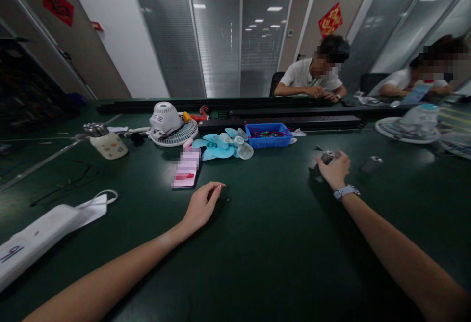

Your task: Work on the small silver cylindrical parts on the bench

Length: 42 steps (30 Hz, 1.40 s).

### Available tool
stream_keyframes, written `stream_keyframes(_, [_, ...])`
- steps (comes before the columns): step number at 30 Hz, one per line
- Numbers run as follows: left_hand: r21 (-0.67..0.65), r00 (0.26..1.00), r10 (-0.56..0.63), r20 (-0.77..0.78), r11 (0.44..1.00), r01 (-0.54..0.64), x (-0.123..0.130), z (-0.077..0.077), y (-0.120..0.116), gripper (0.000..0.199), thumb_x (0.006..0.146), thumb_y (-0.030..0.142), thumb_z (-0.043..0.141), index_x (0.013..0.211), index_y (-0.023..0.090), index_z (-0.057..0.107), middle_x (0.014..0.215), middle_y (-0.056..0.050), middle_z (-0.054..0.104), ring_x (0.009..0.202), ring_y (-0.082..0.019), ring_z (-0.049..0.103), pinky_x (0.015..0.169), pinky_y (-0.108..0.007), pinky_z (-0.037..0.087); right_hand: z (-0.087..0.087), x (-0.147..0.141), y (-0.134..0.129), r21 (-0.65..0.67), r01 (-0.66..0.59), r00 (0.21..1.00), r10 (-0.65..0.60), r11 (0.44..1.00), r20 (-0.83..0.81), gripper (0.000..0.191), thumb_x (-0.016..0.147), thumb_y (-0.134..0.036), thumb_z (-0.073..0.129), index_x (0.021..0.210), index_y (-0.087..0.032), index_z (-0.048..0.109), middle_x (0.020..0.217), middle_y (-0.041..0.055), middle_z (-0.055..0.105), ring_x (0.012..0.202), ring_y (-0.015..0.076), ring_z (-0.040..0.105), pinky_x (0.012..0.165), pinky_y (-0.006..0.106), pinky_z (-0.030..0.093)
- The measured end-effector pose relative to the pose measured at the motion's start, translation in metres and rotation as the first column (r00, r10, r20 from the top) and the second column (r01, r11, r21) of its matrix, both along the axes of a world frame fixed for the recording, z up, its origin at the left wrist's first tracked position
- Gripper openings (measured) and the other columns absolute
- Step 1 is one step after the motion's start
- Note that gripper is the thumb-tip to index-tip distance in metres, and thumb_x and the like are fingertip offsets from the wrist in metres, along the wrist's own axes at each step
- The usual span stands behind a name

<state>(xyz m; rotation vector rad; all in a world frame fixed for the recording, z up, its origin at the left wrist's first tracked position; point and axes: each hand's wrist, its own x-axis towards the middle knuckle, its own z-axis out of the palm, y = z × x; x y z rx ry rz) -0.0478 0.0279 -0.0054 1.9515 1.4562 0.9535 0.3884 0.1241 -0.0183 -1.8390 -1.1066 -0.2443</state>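
Note:
My left hand [202, 205] is low over the dark green table, left of the middle. Its index finger points right, the thumb is close below it, and no held object shows. A tiny part [228, 200], too small to name, lies just right of those fingertips. Farther right, the fingers of my right hand [336, 170], with a watch on its wrist, are closed around a small cylindrical metal motor [327, 156], partly covered by them. A similar metal cylinder [371, 164] lies on the table to the right of that hand.
Beyond my left hand are a phone [187, 169], blue fan blades [217, 146], a blue bin [270, 138] of small parts and a white fan head [165, 117]. A jar [109, 145] and a white device [40, 233] are at left. Two people sit across the table.

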Motion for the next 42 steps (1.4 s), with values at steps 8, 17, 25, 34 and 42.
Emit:
stream_keyframes(8, [-0.035, 0.986, 0.106, 0.132, 0.994, -0.102, -0.001, -0.004, 0.002, 0.034, 0.094, 0.042, 0.041, 0.112, 0.019, 0.058, 0.077, 0.0, 0.06, 0.073, -0.017, 0.059, 0.069, -0.029, 0.044, 0.033, -0.169, -0.074, -0.267, -0.813, 0.466, 0.853, 0.518, 0.236, 0.045, 0.088, -0.043, 0.059, 0.129, -0.027, 0.052, 0.12, 0.007, 0.059, 0.111, 0.0247, 0.053, 0.095, 0.044, 0.041])
stream_keyframes(17, [-0.031, 0.984, 0.079, 0.159, 0.997, -0.075, -0.001, -0.006, 0.002, 0.031, 0.093, 0.04, 0.043, 0.111, 0.019, 0.058, 0.079, -0.001, 0.061, 0.074, -0.018, 0.06, 0.07, -0.029, 0.045, 0.015, -0.231, -0.069, -0.426, -0.862, 0.311, 0.95, 0.276, -0.014, 0.029, 0.085, -0.049, 0.064, 0.109, -0.033, 0.072, 0.09, 0.0015, 0.059, 0.082, 0.0159, 0.057, 0.075, 0.031, 0.04])
stream_keyframes(25, [-0.028, 0.985, 0.063, 0.159, 0.998, -0.059, 0.0, -0.004, 0.001, 0.03, 0.092, 0.039, 0.045, 0.11, 0.019, 0.058, 0.08, -0.002, 0.063, 0.073, -0.018, 0.062, 0.068, -0.029, 0.046, 0.017, -0.239, -0.069, -0.451, -0.861, 0.258, 0.966, 0.235, 0.011, 0.024, 0.086, -0.05, 0.063, 0.101, -0.034, 0.074, 0.086, -0.0001, 0.061, 0.079, 0.0148, 0.057, 0.072, 0.03, 0.037])
stream_keyframes(34, [-0.029, 0.992, 0.036, 0.122, 0.999, -0.033, 0.0, -0.002, 0.001, 0.031, 0.093, 0.041, 0.045, 0.111, 0.019, 0.057, 0.077, -0.001, 0.062, 0.072, -0.017, 0.061, 0.067, -0.029, 0.045, 0.062, -0.081, -0.041, -0.014, -0.589, 0.769, 0.566, 0.808, 0.298, 0.023, 0.089, -0.039, 0.058, 0.095, -0.022, 0.073, 0.097, 0.0062, 0.067, 0.092, 0.0216, 0.061, 0.085, 0.035, 0.046])
stream_keyframes(42, [-0.027, 0.996, 0.03, 0.087, 0.999, -0.028, 0.002, 0.001, 0.0, 0.031, 0.093, 0.04, 0.044, 0.112, 0.019, 0.056, 0.077, -0.001, 0.062, 0.072, -0.017, 0.061, 0.067, -0.03, 0.044, 0.031, 0.018, -0.033, -0.186, -0.236, 0.921, 0.281, 0.954, 0.27, 0.021, 0.085, -0.033, 0.059, 0.096, -0.021, 0.072, 0.106, 0.0119, 0.07, 0.099, 0.0268, 0.061, 0.086, 0.035, 0.042])
